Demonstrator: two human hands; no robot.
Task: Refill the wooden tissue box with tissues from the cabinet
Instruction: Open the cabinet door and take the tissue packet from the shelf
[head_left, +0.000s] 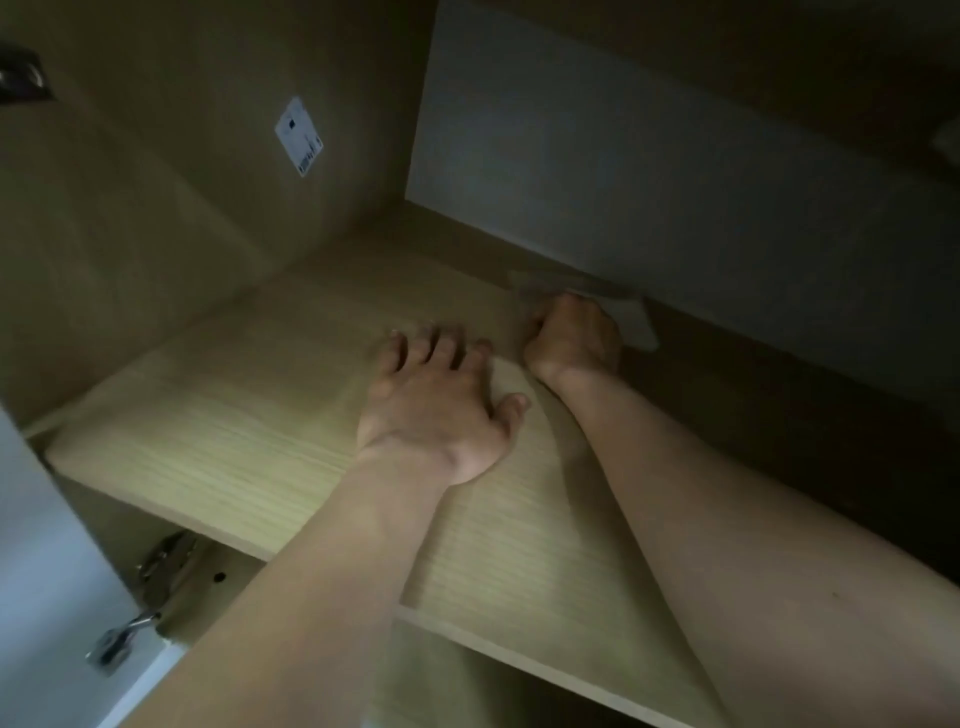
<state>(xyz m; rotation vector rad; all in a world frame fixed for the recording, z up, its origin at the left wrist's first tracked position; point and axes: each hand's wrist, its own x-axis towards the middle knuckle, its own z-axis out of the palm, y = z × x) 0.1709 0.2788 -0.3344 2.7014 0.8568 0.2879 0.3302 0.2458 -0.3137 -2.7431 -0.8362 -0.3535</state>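
Dim cabinet interior, blurred. Door hinge (166, 566) at lower left. Left hand (436, 410) spread flat, palm down on wooden shelf (234, 431), holding nothing. Right hand (571, 338) fisted on pale tissue pack (636, 325) at base of large grey box (649, 171). Risks: wrapper tearing or slipping if wedged under box; box dragging forward. Wooden tissue box not in view.
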